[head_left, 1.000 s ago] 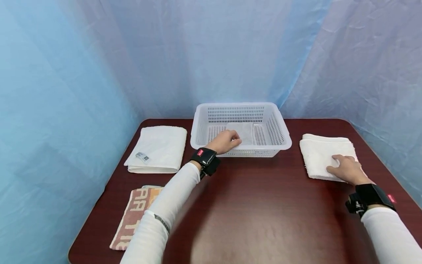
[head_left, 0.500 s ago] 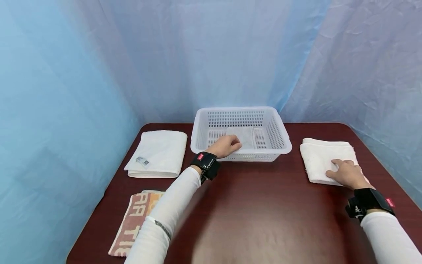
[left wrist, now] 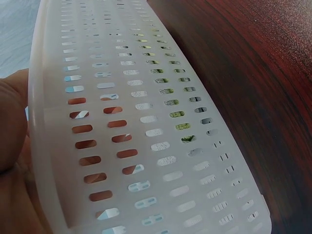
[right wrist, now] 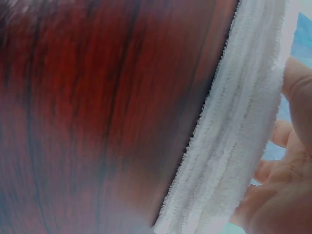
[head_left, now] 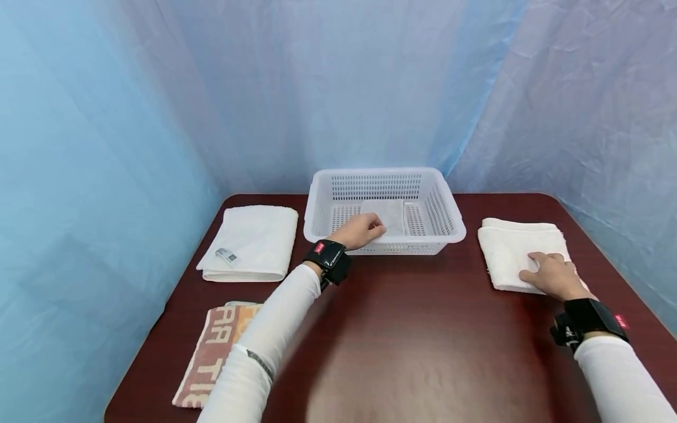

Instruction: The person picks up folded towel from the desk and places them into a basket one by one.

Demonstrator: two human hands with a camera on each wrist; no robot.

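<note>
At the back of the table, my left hand (head_left: pixel 359 230) reaches over the front rim of a white perforated plastic basket (head_left: pixel 446 234). In the left wrist view, skin of the left hand (left wrist: pixel 14 131) shows beside the rim, and through the slots of the basket's wall (left wrist: pixel 109 161). A folded pale cloth (head_left: pixel 385 214) lies inside the basket, next to these fingers. To the right, my right hand (head_left: pixel 552 275) rests with spread, relaxed fingers on a folded white towel (head_left: pixel 515 247). The right wrist view shows that towel's layered edge (right wrist: pixel 234 126) under the fingers.
Back left lies another folded white towel (head_left: pixel 264 235) with a printed label (head_left: pixel 226 255). A pink and orange lettered towel (head_left: pixel 211 346) is partly hidden behind my left sleeve (head_left: pixel 270 341). Blue curtains (head_left: pixel 370 88) hang behind the dark red table (head_left: pixel 423 341).
The whole head view shifts slightly. Both hands keep their places at the basket and on the right towel.
</note>
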